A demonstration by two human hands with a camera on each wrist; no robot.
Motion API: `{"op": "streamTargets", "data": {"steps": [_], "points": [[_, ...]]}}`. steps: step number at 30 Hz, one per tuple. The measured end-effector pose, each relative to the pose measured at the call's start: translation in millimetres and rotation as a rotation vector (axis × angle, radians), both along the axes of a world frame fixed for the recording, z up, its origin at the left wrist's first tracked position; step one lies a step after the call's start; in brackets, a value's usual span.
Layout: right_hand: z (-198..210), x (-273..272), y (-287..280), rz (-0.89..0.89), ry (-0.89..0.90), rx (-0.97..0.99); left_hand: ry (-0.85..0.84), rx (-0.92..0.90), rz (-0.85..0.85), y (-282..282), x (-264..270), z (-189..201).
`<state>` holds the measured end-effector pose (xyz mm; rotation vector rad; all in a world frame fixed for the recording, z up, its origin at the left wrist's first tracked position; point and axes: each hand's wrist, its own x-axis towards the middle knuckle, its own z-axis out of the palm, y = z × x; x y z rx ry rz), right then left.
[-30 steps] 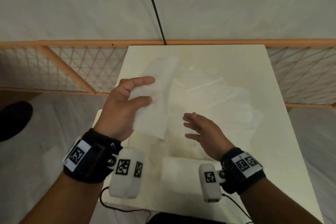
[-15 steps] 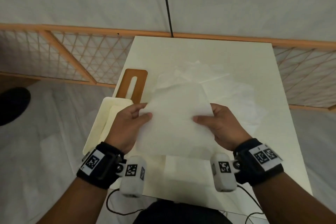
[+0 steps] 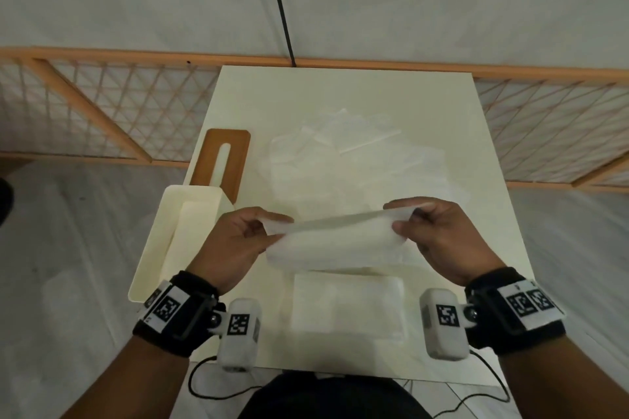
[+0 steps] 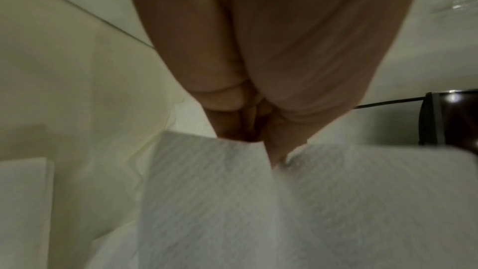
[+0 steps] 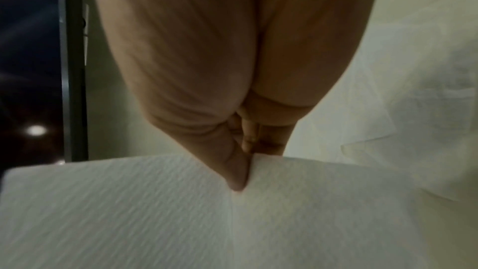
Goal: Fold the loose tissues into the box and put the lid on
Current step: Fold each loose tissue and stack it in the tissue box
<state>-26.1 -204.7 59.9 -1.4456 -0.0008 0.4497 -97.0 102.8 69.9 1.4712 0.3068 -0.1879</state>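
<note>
Both hands hold one white tissue (image 3: 335,238) above the table, doubled over along its far edge. My left hand (image 3: 262,230) pinches its left end, my right hand (image 3: 406,219) its right end. In the left wrist view the left hand (image 4: 269,150) pinches the tissue (image 4: 232,201); in the right wrist view the right hand (image 5: 243,171) pinches the tissue (image 5: 181,212). A stack of folded tissues (image 3: 347,306) lies just below the held one. Loose tissues (image 3: 357,167) are spread over the middle of the table. The cream box (image 3: 160,241) stands at the left edge, the brown slotted lid (image 3: 221,160) behind it.
The cream table (image 3: 340,88) has free room along its far edge. An orange wooden lattice rail (image 3: 102,105) runs behind it. A black cable (image 3: 279,3) hangs down the wall, and thin cables (image 3: 204,391) trail off the near table edge.
A second ago only the left hand held the tissue up. The right hand then took its other side, and both hands have since moved apart and folded it over.
</note>
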Motion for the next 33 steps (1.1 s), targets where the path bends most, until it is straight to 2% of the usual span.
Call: {"op": "streamTargets", "data": {"steps": [4, 7, 11, 13, 16, 17, 21, 25, 27, 30, 33], "points": [[-11.9, -1.6, -5.7, -0.008, -0.071, -0.109, 0.008, 0.094, -0.100, 1.3, -2.5, -4.4], [-18.5, -3.8, -5.9, 0.019, -0.045, -0.166, 0.071, 0.075, -0.114, -1.7, -2.0, -4.0], [-12.5, -8.1, -3.5, 0.018, 0.145, 0.050, 0.144, -0.068, -0.039, 0.0, -1.7, -11.2], [-7.5, -10.4, -2.2, 0.042, 0.185, 0.075, 0.156, -0.046, 0.002, -2.0, -5.1, -18.5], [-17.5, -14.1, -7.6, 0.134, 0.128, -0.249, 0.120, 0.215, -0.059, -6.1, -14.7, -33.8], [-23.6, -15.7, -11.0, 0.165, 0.134, -0.333, 0.132, 0.251, -0.094, -7.5, -17.7, -38.4], [-46.2, -25.1, -20.5, 0.179, 0.265, -0.360, 0.255, 0.250, -0.133, -13.7, -26.4, -60.2], [-75.3, -31.8, -15.1, 0.270, 0.140, -0.725, 0.268, 0.655, -0.263, -25.5, -27.9, -94.1], [-86.7, -36.0, -11.8, 0.320, 0.076, -0.868, 0.271, 0.753, -0.308, -32.5, -28.1, -106.4], [-96.8, -42.2, -10.3, 0.369, 0.007, -0.975, 0.261, 0.816, -0.300, -38.6, -28.7, -117.9], [-99.1, -44.5, -8.1, 0.373, -0.021, -0.987, 0.250, 0.852, -0.254, -39.7, -27.3, -122.1]]}}
